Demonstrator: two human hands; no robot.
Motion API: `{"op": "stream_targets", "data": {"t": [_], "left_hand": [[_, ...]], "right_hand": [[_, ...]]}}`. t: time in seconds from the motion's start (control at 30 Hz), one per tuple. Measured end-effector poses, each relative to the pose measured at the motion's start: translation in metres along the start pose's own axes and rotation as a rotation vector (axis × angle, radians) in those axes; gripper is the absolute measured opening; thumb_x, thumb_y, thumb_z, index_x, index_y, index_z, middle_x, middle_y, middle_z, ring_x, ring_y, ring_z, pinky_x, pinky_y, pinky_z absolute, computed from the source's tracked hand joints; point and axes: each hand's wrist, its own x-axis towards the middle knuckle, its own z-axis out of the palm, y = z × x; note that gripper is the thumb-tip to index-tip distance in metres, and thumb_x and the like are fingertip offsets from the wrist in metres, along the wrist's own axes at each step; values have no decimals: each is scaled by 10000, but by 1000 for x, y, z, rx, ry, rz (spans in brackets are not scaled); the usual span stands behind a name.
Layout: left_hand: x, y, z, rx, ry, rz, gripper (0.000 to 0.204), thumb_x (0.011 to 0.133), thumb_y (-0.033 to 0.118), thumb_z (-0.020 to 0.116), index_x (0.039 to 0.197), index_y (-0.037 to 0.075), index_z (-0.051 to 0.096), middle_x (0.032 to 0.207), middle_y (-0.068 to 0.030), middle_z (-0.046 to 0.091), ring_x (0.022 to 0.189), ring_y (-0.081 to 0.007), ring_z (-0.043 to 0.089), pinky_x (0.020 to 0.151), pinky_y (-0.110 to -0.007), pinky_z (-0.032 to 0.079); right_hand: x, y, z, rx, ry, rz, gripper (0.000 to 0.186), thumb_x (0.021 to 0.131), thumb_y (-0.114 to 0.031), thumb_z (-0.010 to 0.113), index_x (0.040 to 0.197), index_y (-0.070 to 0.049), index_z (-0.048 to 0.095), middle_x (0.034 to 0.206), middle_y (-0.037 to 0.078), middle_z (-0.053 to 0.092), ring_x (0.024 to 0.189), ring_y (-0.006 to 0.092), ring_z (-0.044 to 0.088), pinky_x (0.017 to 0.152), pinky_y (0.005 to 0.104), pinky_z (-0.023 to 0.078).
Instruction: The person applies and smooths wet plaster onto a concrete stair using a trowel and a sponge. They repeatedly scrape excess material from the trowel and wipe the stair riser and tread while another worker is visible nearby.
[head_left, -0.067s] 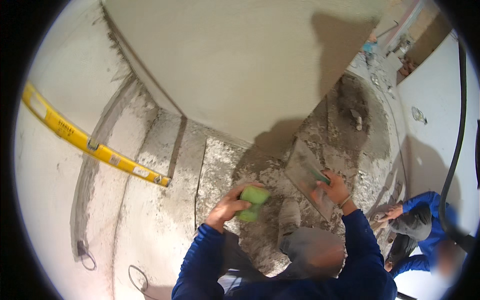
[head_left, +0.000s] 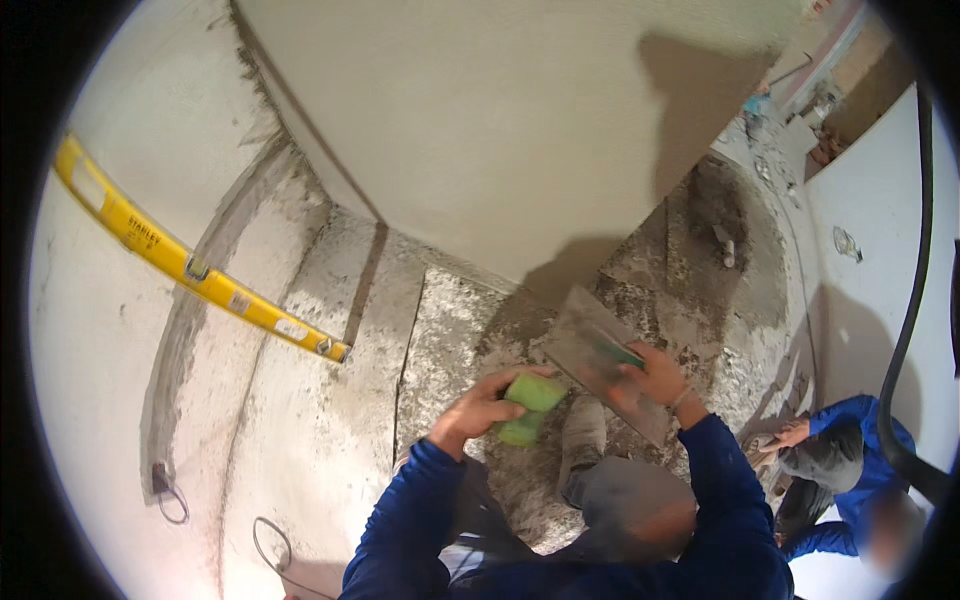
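My left hand point(head_left: 480, 405) grips a green sponge point(head_left: 535, 393), low in the middle of the view. Just right of it, my right hand point(head_left: 657, 375) is closed on the green handle of a flat steel trowel point(head_left: 588, 329), whose blade is tilted and slightly smeared by motion. The blade's upper left part is close to the sponge. Beyond both hands rises a large panel of pale, smooth plaster point(head_left: 510, 130), with shadows on it. Rough, stained flooring point(head_left: 450, 320) lies below.
A long yellow level point(head_left: 140, 243) lies at the left. A co-worker point(head_left: 865, 470) in blue crouches at the lower right, beside a hanging black hose point(head_left: 908, 340). A pale curved wall point(head_left: 840, 230) bounds the right. Loose cables point(head_left: 272, 535) are at the lower left.
The trowel blade has swung left toward the sponge. My left hand and the sponge are slightly higher and further right. The whole view has shifted a little.
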Motion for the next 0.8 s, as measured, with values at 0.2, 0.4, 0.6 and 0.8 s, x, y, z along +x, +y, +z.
{"op": "stream_targets", "data": {"t": [0.2,0.4,0.6,0.8], "left_hand": [[21,-11,20,204,583,81,597,860,163,723,1364,9,442,1252,-121,549,1150,-217,537,977,-349,448],[16,-38,-6,506,907,176,401,996,228,450,1341,29,504,1343,-160,534,1268,-292,476,1084,-385,357],[22,-37,-55,-111,1336,262,336,954,293,547,1120,6,602,1130,-201,633,1031,-325,621,893,-389,496],[-7,-30,-66,-449,1038,216,466,944,406,586,1173,0,596,1099,-154,654,1019,-304,633,814,-462,531]], "right_hand": [[72,-75,37,379,-371,-161,632,959,-481,543,1413,-56,430,1386,133,513,1235,300,520,1029,398,412],[105,-121,83,790,-649,-334,577,918,-300,658,1401,-65,449,1380,69,502,1262,187,472,1052,353,388],[117,-174,78,684,-696,-275,544,877,-27,527,1410,-35,420,1279,80,529,1125,197,542,935,320,459],[122,-215,84,483,-776,-169,616,754,-41,562,1362,-29,462,1190,73,555,1035,195,570,902,329,475]]}}
